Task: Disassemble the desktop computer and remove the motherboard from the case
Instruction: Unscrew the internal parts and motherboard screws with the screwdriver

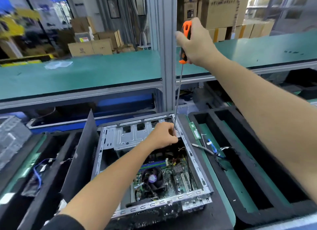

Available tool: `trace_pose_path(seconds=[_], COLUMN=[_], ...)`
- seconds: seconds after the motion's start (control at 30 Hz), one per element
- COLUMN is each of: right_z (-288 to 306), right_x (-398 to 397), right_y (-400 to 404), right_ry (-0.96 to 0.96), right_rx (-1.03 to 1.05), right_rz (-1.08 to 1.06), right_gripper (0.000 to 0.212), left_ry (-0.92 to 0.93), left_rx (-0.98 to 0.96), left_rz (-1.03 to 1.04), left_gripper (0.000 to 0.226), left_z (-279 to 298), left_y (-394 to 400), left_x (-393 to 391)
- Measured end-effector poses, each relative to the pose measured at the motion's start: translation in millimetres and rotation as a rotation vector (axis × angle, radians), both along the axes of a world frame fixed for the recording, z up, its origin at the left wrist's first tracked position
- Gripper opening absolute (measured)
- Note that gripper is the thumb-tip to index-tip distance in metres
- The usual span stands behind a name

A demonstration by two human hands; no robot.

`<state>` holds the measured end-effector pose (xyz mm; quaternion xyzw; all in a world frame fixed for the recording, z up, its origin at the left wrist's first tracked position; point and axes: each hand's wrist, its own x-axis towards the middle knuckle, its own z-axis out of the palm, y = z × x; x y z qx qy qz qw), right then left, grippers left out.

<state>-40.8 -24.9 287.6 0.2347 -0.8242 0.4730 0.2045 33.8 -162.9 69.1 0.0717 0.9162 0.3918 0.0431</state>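
An open desktop case point(197, 168) lies on the bench in front of me, side panel off. Inside it sits the green motherboard point(178, 180) with a black CPU fan point(152, 178). A silver drive cage point(130, 135) fills the case's far end. My right hand point(195, 44) is raised high, shut on the orange and black handle of a long screwdriver point(184, 46). Its thin shaft runs down to the case's far right corner. My left hand point(163, 135) pinches the shaft near its lower end there; the tip is hidden behind my fingers.
The removed black side panel point(80, 154) leans upright against the case's left side. Black foam trays point(248, 161) flank the case. A RAM stick point(194, 130), a grey cable and blue cables lie to the right. An aluminium post point(167, 58) and a green shelf stand behind.
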Motion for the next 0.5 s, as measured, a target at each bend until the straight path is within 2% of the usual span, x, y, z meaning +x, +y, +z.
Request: trace_pose_path(seconds=[0.17, 0.27, 0.5], right_z=[8.8, 10.4, -22.5], right_x=[-2.0, -5.0, -28.9], right_y=[38.0, 67.4, 137.7], right_ry=[0.083, 0.1, 0.018], right_rx=[-0.007, 0.012, 0.171], right_rz=[-0.084, -0.136, -0.221], right_gripper=[0.021, 0.023, 0.027], left_ry=[-0.019, -0.005, -0.12], left_rx=[0.058, 0.056, -0.076], left_rz=[-0.078, -0.108, -0.236], left_gripper=[0.014, 0.008, 0.013], left_z=[10.7, 10.7, -10.0], left_y=[31.2, 62.4, 142.4], left_x=[-13.9, -25.9, -49.1])
